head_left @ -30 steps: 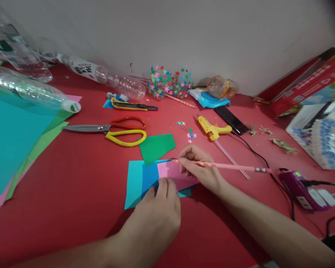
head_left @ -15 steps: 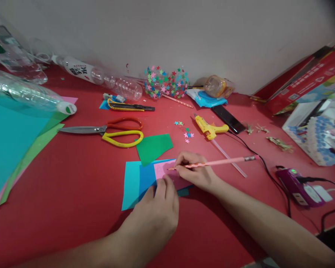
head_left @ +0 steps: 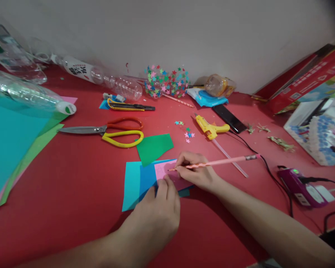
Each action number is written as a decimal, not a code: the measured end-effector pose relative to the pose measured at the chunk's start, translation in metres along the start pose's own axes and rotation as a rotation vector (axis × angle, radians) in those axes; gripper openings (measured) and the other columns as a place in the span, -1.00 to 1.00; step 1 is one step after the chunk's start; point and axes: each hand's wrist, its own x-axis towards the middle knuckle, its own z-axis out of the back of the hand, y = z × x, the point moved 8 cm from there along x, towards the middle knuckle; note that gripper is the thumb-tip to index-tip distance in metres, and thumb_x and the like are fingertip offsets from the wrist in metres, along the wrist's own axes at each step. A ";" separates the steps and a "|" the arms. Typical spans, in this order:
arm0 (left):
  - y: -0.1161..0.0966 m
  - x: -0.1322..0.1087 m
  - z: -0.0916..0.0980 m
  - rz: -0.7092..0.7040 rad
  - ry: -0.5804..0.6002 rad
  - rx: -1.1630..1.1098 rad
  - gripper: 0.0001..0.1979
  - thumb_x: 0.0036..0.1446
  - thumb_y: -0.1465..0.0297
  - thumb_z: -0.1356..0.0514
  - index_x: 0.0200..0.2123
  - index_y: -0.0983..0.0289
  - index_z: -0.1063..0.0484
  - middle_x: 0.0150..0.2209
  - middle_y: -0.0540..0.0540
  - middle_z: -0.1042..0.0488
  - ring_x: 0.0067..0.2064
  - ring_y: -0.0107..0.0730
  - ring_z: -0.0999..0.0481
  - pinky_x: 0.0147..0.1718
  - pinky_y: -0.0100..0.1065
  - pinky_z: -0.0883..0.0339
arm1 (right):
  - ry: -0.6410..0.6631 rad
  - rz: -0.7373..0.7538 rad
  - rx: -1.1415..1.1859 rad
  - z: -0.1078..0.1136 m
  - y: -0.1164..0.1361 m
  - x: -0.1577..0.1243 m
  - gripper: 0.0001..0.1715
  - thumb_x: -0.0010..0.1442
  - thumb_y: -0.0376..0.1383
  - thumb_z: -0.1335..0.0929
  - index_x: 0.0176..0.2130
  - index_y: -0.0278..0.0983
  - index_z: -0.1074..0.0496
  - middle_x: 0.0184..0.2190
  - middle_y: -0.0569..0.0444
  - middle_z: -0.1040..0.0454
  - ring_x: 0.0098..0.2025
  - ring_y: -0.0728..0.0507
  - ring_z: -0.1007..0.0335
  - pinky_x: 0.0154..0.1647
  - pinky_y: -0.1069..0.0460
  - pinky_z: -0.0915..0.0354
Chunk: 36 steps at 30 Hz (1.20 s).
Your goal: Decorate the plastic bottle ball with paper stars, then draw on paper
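My right hand (head_left: pixel 197 173) is closed around a pink pencil (head_left: pixel 220 162), its tip touching a piece of pink paper (head_left: pixel 163 172). Faint pencil lines show near the paper's upper left corner. The bent fingers of my left hand (head_left: pixel 159 208) press together on the lower edge of that paper and hold it down. Beneath lie a dark blue sheet (head_left: pixel 147 180) and a light blue sheet (head_left: pixel 131 184), partly hidden by my left hand. A green paper piece (head_left: pixel 155 147) overlaps their top edge.
Behind are scissors (head_left: pixel 106 130), a box cutter (head_left: pixel 131 107), small paper stars (head_left: pixel 188 134), a yellow glue gun (head_left: pixel 210 127) and a star-covered clear piece (head_left: pixel 166 82). Bottles (head_left: pixel 25 91) and coloured sheets (head_left: pixel 11 141) lie left; a phone (head_left: pixel 229 118) and purple power strip (head_left: pixel 301 188) right.
The pencil tip stays at nearly the same spot on the pink paper. Both hands keep their hold; the whole view has shifted very slightly.
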 end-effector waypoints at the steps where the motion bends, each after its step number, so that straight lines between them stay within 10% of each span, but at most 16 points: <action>1: 0.000 0.000 0.000 0.000 -0.005 0.001 -0.59 0.00 0.64 0.03 -0.13 0.51 -0.49 -0.14 0.42 -0.55 -0.15 -0.06 -0.56 -0.40 -0.28 -0.49 | 0.001 -0.002 -0.002 0.000 0.000 0.000 -0.90 0.02 -0.43 -0.29 -0.49 -0.27 -0.30 -0.61 0.22 -0.29 -0.57 0.06 -0.15 -0.57 0.16 -0.07; 36: 0.000 0.000 0.002 0.008 -0.084 0.009 -0.66 0.00 0.59 -0.03 -0.19 0.50 -0.51 -0.19 0.41 -0.56 -0.20 -0.08 -0.56 -0.45 -0.31 -0.45 | -0.093 -0.015 -0.011 0.005 0.001 0.001 -0.87 -0.04 -0.44 -0.23 -0.56 -0.25 -0.20 -0.68 0.24 -0.19 -0.59 0.05 -0.09 -0.58 0.14 0.00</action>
